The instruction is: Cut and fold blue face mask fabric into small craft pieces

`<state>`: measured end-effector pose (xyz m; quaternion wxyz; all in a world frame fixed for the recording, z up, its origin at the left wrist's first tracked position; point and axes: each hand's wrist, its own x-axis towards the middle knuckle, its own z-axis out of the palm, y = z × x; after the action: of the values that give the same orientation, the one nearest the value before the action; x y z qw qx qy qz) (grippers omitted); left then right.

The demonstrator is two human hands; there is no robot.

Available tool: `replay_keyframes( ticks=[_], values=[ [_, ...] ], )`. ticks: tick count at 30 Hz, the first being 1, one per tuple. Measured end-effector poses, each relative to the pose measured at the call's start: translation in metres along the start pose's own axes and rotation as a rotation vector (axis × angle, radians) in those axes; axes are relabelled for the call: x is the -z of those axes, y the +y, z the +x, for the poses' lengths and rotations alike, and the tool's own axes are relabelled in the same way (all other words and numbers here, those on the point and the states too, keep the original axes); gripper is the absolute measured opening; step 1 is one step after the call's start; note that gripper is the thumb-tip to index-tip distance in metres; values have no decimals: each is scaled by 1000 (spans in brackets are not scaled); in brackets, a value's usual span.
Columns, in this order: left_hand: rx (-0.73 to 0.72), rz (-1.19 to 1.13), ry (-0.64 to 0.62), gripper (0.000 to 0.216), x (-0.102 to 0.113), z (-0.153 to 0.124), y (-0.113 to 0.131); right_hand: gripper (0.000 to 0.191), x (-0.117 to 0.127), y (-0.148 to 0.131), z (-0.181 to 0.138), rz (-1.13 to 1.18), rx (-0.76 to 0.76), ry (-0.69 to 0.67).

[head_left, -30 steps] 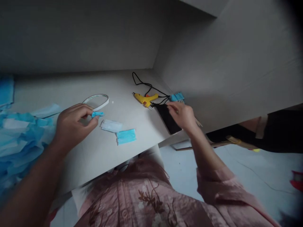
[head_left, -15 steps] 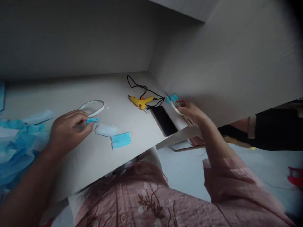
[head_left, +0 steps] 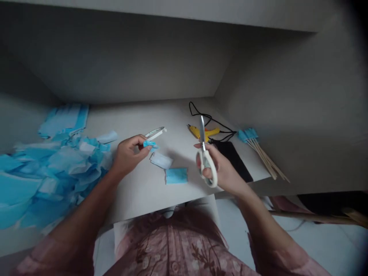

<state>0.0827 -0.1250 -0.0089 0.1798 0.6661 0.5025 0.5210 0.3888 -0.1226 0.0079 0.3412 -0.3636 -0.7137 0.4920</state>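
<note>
Left hand (head_left: 126, 155): fingers pinched on a small blue paper scrap (head_left: 149, 144), held just above the worktop (head_left: 143, 184), free for trimming. Right hand (head_left: 222, 170): fingers threaded through the loops of white-handled scissors (head_left: 204, 159), blades closed, pointing up. Nearby: cut blue pieces (head_left: 176, 175), tape ring (head_left: 155, 133), yellow glue gun (head_left: 205, 132), skewers (head_left: 266, 159).

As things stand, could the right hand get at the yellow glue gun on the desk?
Probably not without freeing itself first: the right hand is full, gripping white-handled scissors upright. The path looks open, though; the glue gun lies just beyond it, uncovered, beside the black phone.
</note>
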Motion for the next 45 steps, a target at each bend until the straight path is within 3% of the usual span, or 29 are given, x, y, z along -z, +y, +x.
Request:
replay_keyframes(
  ticks=[6, 9, 14, 16, 19, 24, 31, 36, 45],
  values=[
    [9, 6, 66, 14, 0, 0, -1, 75, -17, 6, 36, -32, 56, 78],
    [12, 8, 90, 12, 0, 0, -2, 84, -17, 20, 48, 36, 41, 48],
    [37, 9, 84, 12, 1, 0, -4, 103, -22, 36, 58, -39, 84, -15],
    [41, 16, 88, 12, 1, 0, -5, 98, -28, 34, 59, -87, 85, 53],
    [46, 19, 104, 11, 0, 0, -4, 83, -38, 25, 59, -346, 77, 161],
    [57, 29, 93, 12, -1, 0, -3, 66, -54, 13, 60, -664, 141, 212],
    [55, 55, 48, 13, -2, 0, -1, 60, -70, 9, 68, -729, 190, 224],
    [42, 52, 39, 13, -3, 0, 3, 61, -70, 9, 71, -722, 135, 233],
    [31, 10, 16, 16, -4, 0, 6, 48, -67, 13, 70, -635, 176, 211]
  ],
)
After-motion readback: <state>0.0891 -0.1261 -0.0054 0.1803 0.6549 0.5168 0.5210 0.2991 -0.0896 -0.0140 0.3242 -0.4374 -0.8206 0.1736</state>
